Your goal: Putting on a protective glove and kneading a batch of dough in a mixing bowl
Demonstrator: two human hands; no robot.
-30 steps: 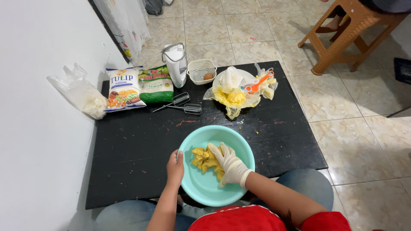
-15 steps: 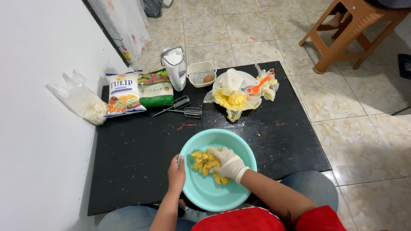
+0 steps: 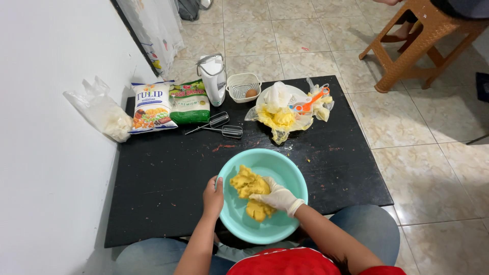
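Fingers of gloved right hand (image 3: 277,196) clenched on yellow dough (image 3: 249,186), left hand (image 3: 213,194) gripping teal bowl (image 3: 285,168).

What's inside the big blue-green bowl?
Inside the bowl sits lumpy yellow dough. The gloved right hand presses into it and covers part of it. The bare left hand grips the rim.

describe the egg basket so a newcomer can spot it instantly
On the black table, look along the far edge, between the white hand mixer and the plate of yellow-smeared plastic wrap. The small white slotted basket there is the only container holding a brown egg.
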